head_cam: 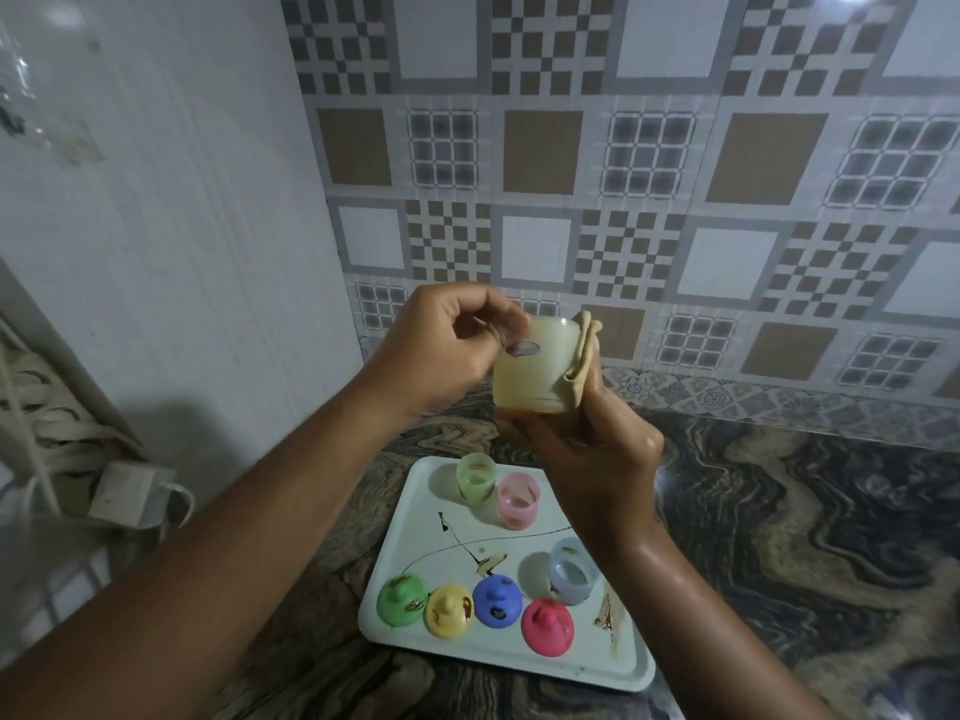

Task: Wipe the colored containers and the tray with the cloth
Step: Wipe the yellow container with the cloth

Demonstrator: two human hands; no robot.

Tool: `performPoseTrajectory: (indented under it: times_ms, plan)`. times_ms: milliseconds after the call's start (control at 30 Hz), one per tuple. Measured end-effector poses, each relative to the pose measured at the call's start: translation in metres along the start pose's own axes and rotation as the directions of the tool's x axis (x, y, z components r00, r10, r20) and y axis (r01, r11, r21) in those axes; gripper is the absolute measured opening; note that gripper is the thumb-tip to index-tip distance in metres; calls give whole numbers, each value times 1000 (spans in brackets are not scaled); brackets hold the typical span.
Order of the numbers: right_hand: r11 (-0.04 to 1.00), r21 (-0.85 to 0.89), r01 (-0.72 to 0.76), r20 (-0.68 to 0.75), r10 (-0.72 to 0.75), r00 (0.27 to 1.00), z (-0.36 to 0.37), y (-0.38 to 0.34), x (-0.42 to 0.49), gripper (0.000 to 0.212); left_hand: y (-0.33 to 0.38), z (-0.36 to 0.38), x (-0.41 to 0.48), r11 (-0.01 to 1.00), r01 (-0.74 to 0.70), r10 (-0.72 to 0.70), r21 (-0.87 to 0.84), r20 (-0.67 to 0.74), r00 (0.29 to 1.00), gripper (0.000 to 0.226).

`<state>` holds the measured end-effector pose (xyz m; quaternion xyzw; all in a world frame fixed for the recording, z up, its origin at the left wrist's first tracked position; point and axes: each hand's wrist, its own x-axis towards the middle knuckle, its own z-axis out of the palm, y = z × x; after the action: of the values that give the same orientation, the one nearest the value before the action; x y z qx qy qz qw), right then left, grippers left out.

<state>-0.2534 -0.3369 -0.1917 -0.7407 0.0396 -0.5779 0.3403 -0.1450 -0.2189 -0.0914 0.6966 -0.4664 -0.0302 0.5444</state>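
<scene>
I hold a pale yellow container (530, 368) up above the counter. My left hand (447, 350) pinches its upper left rim. My right hand (592, 449) cups it from below and presses a beige cloth (584, 356) against its right side. Below lies a white tray (410, 532) streaked with brown smears. On it stand a green container (475, 476), a pink container (519, 498) and a blue container (571, 569), all open. Along its near side sit a green lid (401, 600), a yellow lid (449, 610), a blue lid (497, 600) and a pink lid (548, 627).
The tray rests on a dark marbled counter (779, 511) that runs to a patterned tile wall (623, 200). At the left, a white box with a cable (132, 493) stands against a plain wall.
</scene>
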Motion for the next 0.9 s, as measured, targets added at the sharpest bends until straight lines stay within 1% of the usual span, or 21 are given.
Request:
performPoseTrajectory:
  times_ms: [33,100,133,167,267,333,367,433,467,533,600,700,767,833,900]
  plan:
    - [999,-37,24,3,-24,1000,1,-2,-1,62,4,3,-2,997,-46,47,66,-4,999,5]
    - [999,-41,-6,18,6,1000,1,3,-4,60,13,7,-6,981,-101,103,163,-5,995,23]
    - [999,-25,-40,17,40,999,0,6,-4,57,16,7,-8,980,-107,109,169,-3,994,31]
    - [997,-1,-71,7,71,997,-1,9,-4,54,16,5,-8,984,-99,101,148,-3,995,34]
    - [983,90,-158,6,158,987,-6,10,1,55,7,-3,-4,1000,-13,13,22,14,1000,25]
    - [982,87,-169,58,164,985,-4,6,4,60,2,-3,-2,998,11,-11,57,-1,1000,20]
    - [991,26,-133,62,132,989,-2,4,5,63,2,-1,-2,994,2,0,106,-13,1000,15]
    - [990,-141,-14,40,20,999,2,3,4,71,4,5,-4,977,-44,53,210,-37,998,11]
    - [982,-186,36,26,-31,999,3,2,5,74,5,7,-5,973,-62,76,224,-55,996,10]
    - [969,-224,106,11,-106,994,2,-1,7,71,6,8,-5,974,-74,95,215,-87,992,8]
    - [962,-233,139,15,-140,990,1,2,7,65,3,5,-4,978,-56,76,200,-94,993,9]
    - [975,-165,148,49,-142,989,2,8,2,58,-1,-1,-2,983,-25,38,182,-68,997,12]
    - [991,-85,106,70,-100,993,2,6,-1,56,-4,-4,-1,986,-4,11,165,-43,999,12]
    - [999,44,-12,65,9,998,2,3,-3,56,-7,-5,-1,989,22,-18,145,-34,999,12]
    - [974,187,-127,44,121,992,3,1,-3,47,-10,-6,-1,991,39,-34,131,-35,999,12]
